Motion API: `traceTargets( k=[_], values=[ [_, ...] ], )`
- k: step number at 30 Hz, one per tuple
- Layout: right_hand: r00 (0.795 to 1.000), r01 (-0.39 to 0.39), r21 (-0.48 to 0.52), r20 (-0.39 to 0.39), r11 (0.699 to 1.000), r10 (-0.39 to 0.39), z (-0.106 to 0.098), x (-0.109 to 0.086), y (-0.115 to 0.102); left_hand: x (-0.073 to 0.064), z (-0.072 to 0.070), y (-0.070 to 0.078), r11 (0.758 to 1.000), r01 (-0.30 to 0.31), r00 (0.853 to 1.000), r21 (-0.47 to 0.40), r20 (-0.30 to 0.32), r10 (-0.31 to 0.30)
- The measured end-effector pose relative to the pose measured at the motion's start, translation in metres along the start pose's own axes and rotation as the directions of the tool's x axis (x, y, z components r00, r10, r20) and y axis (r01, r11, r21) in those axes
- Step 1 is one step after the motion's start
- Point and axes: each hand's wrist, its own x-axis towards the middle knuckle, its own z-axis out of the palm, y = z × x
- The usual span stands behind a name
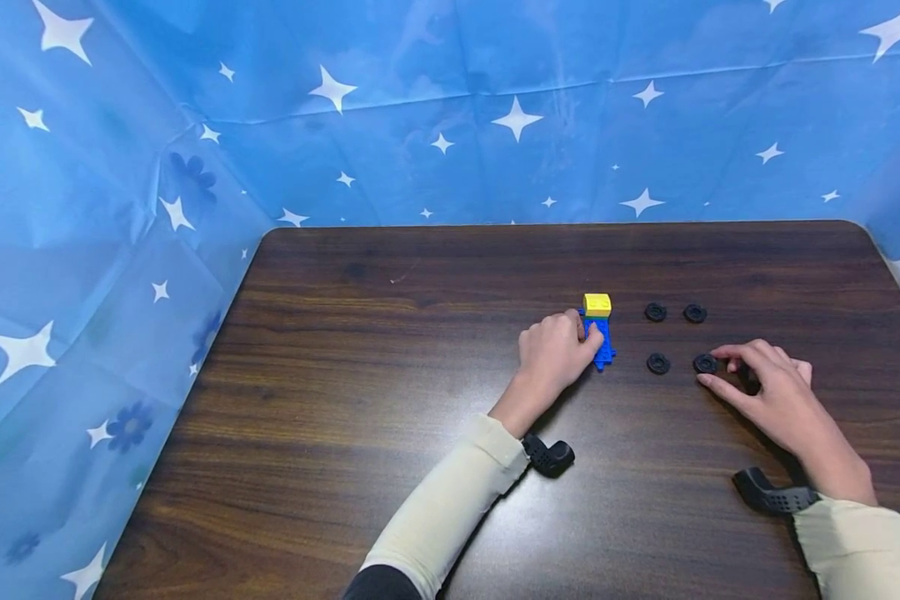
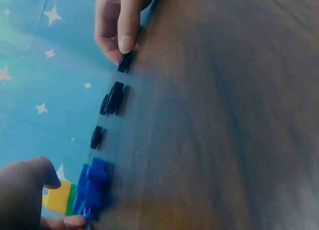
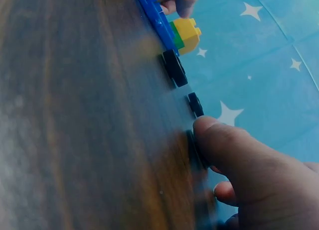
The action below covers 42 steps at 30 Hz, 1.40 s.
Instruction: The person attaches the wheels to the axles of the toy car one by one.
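Note:
A toy car body made of building blocks lies toward the table's right half: a blue base (image 1: 602, 343) with a yellow block (image 1: 597, 305) at its far end and a green piece (image 3: 177, 35) under that. My left hand (image 1: 558, 350) holds the blue base by its left side, thumb over it. To the right, my right hand (image 1: 776, 392) has thumb and index finger on opposite edges of a small black toy wheel (image 1: 705, 364), which is at the tabletop. Its other fingers are bent.
Beside the held wheel lie three more black wheels: a near-left wheel (image 1: 657, 363), a far-left wheel (image 1: 656, 312) and a far-right wheel (image 1: 694, 312). The dark wooden table (image 1: 390, 375) is bordered by a blue star-printed cloth (image 1: 420, 58) at the back and sides.

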Motion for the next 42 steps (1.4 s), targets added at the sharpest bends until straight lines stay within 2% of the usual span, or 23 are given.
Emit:
traceTargets(
  k=[4, 8, 11, 17, 23, 28, 31, 35, 39, 42],
  values=[
    [1.000, 0.013, -0.005, -0.014, 1.000, -0.013, -0.001, 0.002, 0.001, 0.006, -0.001, 0.011, 0.992, 0.041, 0.999, 0.116, 0.008, -0.042],
    [1.000, 0.022, -0.010, -0.021, 1.000, -0.022, -0.001, 0.004, 0.000, 0.010, 0.002, 0.021, 0.965, 0.079, 0.996, 0.249, 0.031, -0.089],
    [0.999, 0.028, -0.015, -0.023, 0.999, -0.029, 0.000, 0.006, -0.001, 0.013, 0.004, 0.026, 0.944, 0.115, 0.989, 0.309, 0.049, -0.137],
    [0.999, 0.028, -0.030, -0.035, 0.999, -0.029, -0.001, 0.010, -0.005, 0.018, 0.004, 0.030, 0.932, 0.175, 0.978, 0.317, 0.057, -0.203],
    [0.996, 0.070, -0.052, -0.057, 0.996, -0.073, -0.001, 0.009, -0.004, 0.019, 0.007, 0.031, 0.925, 0.182, 0.979, 0.335, 0.029, -0.203],
    [0.995, 0.073, -0.059, -0.069, 0.996, -0.077, 0.002, 0.008, -0.003, 0.016, 0.011, 0.029, 0.931, 0.170, 0.984, 0.323, -0.004, -0.178],
    [0.995, 0.073, -0.060, -0.070, 0.996, -0.077, 0.004, 0.005, -0.002, 0.013, 0.015, 0.026, 0.942, 0.161, 0.987, 0.293, -0.022, -0.162],
    [0.993, 0.079, -0.059, -0.078, 0.995, -0.083, 0.005, 0.002, -0.001, 0.007, 0.019, 0.020, 0.968, 0.140, 0.990, 0.206, -0.064, -0.129],
    [0.990, 0.088, -0.040, -0.107, 0.995, -0.092, 0.005, 0.000, -0.001, 0.002, 0.018, 0.012, 0.993, 0.116, 0.988, 0.016, -0.101, -0.113],
    [0.987, 0.089, -0.016, -0.130, 0.996, -0.090, 0.006, -0.001, -0.001, 0.000, 0.012, 0.005, 0.978, 0.102, 0.988, -0.183, -0.095, -0.121]
  ],
)
